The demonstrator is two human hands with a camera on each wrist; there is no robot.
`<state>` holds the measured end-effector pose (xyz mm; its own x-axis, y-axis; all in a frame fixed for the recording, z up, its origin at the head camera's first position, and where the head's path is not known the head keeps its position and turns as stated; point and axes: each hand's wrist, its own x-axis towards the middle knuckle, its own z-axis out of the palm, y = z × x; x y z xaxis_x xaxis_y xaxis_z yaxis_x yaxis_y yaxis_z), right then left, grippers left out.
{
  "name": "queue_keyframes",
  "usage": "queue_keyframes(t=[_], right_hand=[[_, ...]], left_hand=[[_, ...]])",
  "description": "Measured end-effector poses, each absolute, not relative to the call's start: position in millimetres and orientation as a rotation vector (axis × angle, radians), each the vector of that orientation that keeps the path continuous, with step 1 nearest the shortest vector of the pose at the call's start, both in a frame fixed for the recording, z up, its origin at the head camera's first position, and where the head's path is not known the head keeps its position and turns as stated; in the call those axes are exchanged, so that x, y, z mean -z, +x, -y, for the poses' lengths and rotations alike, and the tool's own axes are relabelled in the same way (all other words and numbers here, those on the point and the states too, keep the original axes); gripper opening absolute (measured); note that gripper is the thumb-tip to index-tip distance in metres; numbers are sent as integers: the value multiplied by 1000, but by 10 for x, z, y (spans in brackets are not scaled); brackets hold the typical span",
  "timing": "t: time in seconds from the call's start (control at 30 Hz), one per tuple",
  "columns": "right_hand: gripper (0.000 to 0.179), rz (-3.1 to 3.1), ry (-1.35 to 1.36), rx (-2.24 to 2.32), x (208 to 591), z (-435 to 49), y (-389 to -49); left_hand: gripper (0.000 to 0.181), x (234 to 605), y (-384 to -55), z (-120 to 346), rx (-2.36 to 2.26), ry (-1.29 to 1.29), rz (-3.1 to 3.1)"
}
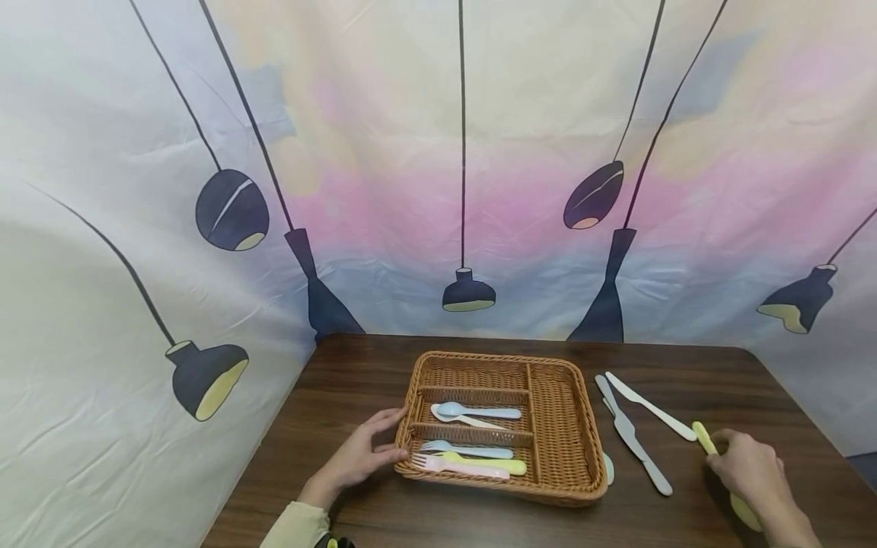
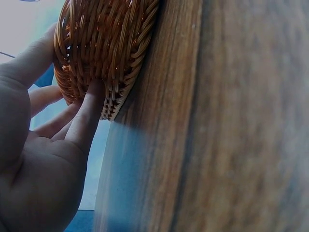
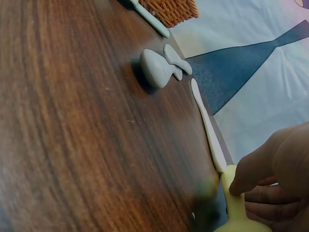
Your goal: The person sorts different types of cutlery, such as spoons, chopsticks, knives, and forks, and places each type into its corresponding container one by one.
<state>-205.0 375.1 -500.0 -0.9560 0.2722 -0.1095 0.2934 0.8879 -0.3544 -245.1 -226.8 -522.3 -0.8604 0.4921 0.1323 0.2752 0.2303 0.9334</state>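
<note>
While the left hand [image 1: 363,455] rests its fairly straight fingers and thumb against the left end of the wicker basket [image 1: 565,415], its grip released rather than clenched, the right hand [image 1: 750,466] has its grip curled round a yellow spoon [image 1: 745,514] near the right edge of the table [image 1: 294,464]. The spoon's narrow end points toward the far edge and its broad end toward the person.

The basket sits nearer the far edge than the bottom of the view, well apart from the right edge; a narrow strip of wood runs behind its far rim, a wider one between its left end and the left edge. The table's near edge is out of view.

Between basket and right hand, a white knife [image 1: 654,411] slants from the far edge, ending just beside the yellow spoon. Next to it lie grey-blue pieces [image 1: 625,428], overlapping so their number is hard to tell. A pale rounded end [image 1: 608,469] shows beside the basket's right wall.

Inside, the middle left compartment holds a blue spoon [image 1: 496,413] and a white spoon [image 1: 473,419]; the nearest holds a blue fork [image 1: 483,451], a yellow handle [image 1: 515,466] and a pink fork [image 1: 469,468].
</note>
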Motion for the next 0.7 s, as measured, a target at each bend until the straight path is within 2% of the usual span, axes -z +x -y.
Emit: queue_keyframes(t=[0.7], right_hand=[[44,-3106,321,616,4918,-3704,-2058]], left_hand=[[79,5210,-2443,2260,-1699,718,-2305]])
